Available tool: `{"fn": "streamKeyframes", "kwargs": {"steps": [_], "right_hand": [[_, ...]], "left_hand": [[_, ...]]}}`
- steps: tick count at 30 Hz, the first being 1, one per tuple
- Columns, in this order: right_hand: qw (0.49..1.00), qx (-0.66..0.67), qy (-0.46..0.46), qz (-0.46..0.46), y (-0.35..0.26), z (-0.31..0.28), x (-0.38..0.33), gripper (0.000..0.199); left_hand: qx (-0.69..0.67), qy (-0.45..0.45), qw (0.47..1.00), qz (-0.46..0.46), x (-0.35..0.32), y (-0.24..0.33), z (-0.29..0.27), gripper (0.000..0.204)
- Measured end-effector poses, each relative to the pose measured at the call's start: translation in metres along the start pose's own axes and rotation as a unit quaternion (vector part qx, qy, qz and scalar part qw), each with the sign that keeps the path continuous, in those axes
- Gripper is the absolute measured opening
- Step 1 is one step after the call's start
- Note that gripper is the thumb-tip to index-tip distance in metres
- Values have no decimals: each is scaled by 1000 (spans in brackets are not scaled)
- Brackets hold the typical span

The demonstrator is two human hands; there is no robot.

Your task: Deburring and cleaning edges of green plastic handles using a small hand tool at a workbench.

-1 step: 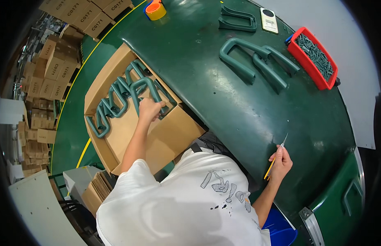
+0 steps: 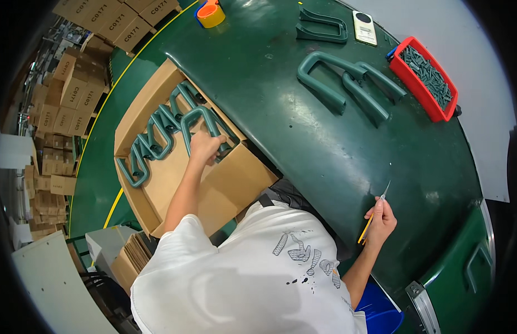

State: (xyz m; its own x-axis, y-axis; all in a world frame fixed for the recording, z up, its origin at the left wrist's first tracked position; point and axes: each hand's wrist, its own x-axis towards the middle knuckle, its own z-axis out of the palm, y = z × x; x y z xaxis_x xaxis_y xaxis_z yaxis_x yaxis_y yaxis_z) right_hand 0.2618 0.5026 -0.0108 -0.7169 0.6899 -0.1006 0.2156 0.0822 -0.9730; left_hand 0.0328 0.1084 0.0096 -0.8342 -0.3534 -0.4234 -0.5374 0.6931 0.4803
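Note:
My left hand (image 2: pixel 205 146) reaches into an open cardboard box (image 2: pixel 150 206), its fingers closed around the lower end of a green U-shaped handle (image 2: pixel 198 113). Other green U-shaped handles (image 2: pixel 153 131) lie in a row along the far side of the box. Over the green tabletop my right hand (image 2: pixel 382 220) grips a slim pointed tool (image 2: pixel 367 229) with a yellow handle, its thin metal tip directed away from me. The tool's exact kind is hard to make out because the fingers cover its middle.
On the green table (image 2: pixel 258 106) lie green U-shaped pieces (image 2: pixel 319 83), a pale device with a round dark dial (image 2: pixel 364 28), orange tape (image 2: pixel 211 15) and a red bin (image 2: pixel 427 78) of small green pieces. Stacked cartons (image 2: pixel 69 94) stand at left. A blue bin (image 2: pixel 381 312) sits below the table.
The green U-shaped handle in my left hand has shifted very slightly to the right and nearer. My right hand and the pointed tool have stayed in place.

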Motion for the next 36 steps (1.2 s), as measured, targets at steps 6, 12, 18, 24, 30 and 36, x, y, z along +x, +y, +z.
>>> {"fn": "streamKeyframes", "kwargs": {"steps": [6, 12, 18, 24, 30, 36], "right_hand": [[1000, 2, 0, -21, 4, -2, -2, 24], [1000, 0, -7, -26, 6, 0, -6, 24], [996, -56, -62, 7, -3, -12, -6, 17], [914, -336, 82, -210, -60, -82, 10, 20], [686, -625, 353, -123, -112, -229, 49, 25], [629, -722, 289, 11, -98, -293, 59, 18]], "left_hand": [[-42, -29, 998, -34, -2, 9, 4, 30], [-199, -79, 966, -146, 17, -18, 0, 30], [-197, -191, 961, -35, 21, -17, 9, 38], [12, 202, 929, 310, 32, 8, 18, 50], [-233, 70, 887, 393, -35, 86, 48, 52], [-263, -168, 848, 429, -95, 124, 112, 48]]}}
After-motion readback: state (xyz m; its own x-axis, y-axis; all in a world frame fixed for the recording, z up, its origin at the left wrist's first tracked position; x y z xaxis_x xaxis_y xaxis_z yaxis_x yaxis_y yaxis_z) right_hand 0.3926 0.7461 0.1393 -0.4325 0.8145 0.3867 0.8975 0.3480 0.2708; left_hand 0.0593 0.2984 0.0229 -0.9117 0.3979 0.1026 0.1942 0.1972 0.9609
